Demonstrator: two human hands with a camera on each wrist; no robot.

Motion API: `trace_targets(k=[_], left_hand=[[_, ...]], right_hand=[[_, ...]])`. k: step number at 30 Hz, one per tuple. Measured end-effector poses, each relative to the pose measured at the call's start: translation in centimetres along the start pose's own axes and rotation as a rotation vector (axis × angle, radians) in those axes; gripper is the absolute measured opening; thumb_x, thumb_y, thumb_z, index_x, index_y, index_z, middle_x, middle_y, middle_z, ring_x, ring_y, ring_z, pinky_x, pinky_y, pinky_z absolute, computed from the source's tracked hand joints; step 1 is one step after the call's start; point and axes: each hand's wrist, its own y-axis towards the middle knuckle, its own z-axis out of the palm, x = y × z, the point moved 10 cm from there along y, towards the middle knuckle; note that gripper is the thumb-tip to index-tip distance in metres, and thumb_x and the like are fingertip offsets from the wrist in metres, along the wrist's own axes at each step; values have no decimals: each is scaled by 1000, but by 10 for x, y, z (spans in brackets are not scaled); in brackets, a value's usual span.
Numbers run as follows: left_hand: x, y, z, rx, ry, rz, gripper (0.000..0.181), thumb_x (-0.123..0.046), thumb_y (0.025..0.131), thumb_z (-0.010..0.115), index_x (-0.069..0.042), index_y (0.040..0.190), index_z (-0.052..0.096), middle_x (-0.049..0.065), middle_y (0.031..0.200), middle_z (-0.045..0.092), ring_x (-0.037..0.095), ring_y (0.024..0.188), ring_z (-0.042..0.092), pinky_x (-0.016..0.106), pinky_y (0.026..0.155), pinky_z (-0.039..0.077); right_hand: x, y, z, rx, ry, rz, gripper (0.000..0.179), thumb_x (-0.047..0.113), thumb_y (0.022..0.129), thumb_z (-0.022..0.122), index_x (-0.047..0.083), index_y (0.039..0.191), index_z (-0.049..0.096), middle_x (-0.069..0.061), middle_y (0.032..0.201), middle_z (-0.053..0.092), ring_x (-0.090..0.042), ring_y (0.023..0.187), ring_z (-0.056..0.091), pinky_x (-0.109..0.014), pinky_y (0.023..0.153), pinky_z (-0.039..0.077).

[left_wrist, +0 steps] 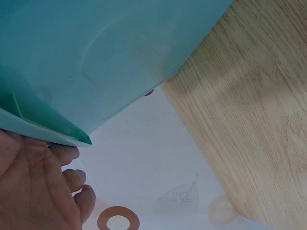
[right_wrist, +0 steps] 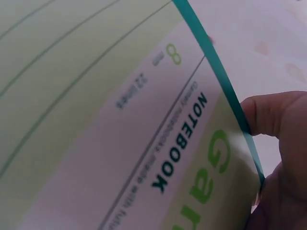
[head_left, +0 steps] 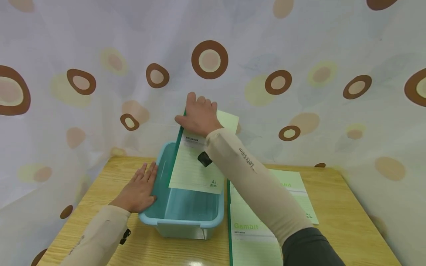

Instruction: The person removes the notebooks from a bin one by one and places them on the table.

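Observation:
My right hand [head_left: 201, 116] grips a pale green notebook [head_left: 196, 171] by its upper end, thumb at the dark green spine. Steeply tilted, the notebook hangs over a light blue plastic bin [head_left: 179, 223], its lower edge above the bin's inside. In the right wrist view the notebook [right_wrist: 144, 124] fills most of the picture, with the thumb [right_wrist: 268, 112] against its green spine. My left hand [head_left: 138, 190] rests at the bin's left rim, fingers extended. Seen from the left wrist, that hand [left_wrist: 38, 187] touches the rim of the bin [left_wrist: 129, 52] from outside.
Right of the bin, a matching notebook [head_left: 254, 244] lies on the wooden table [head_left: 346, 229], and another notebook [head_left: 296, 181] lies behind it, partly covered by my right forearm. A white patterned sheet [head_left: 246, 44] stands behind the table and along its sides.

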Motion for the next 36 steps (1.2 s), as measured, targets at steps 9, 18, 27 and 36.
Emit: trace_targets(k=[9, 18, 27, 36], left_hand=[[0, -1, 1, 3, 7, -1, 78, -16, 86, 56, 15, 147, 17, 30, 155, 15, 48, 143, 7, 58, 114, 12], [-3, -1, 2, 10, -4, 3, 78, -16, 87, 56, 15, 147, 16, 30, 155, 14, 48, 143, 6, 58, 114, 12], [0, -1, 4, 15, -6, 1, 79, -16, 87, 56, 15, 147, 15, 30, 155, 14, 48, 143, 5, 58, 114, 12], [-1, -2, 4, 18, -2, 5, 79, -16, 87, 56, 15, 147, 15, 30, 155, 13, 49, 143, 5, 59, 114, 12]], right_hand=[[-51, -31, -51, -25, 36, 9, 32, 30, 84, 53, 6, 100, 39, -12, 86, 43, -28, 81, 41, -40, 78, 25], [-146, -80, -44, 2, -26, 27, 25, 26, 83, 55, 4, 87, 43, -13, 75, 43, -29, 69, 41, -43, 69, 25], [-228, -134, 3, 67, -56, 45, 23, 23, 83, 59, 7, 79, 43, -7, 68, 41, -23, 62, 40, -41, 63, 25], [-282, -190, 61, 109, -56, 5, 26, 22, 80, 67, 6, 86, 47, -2, 72, 41, -19, 65, 37, -38, 63, 24]])
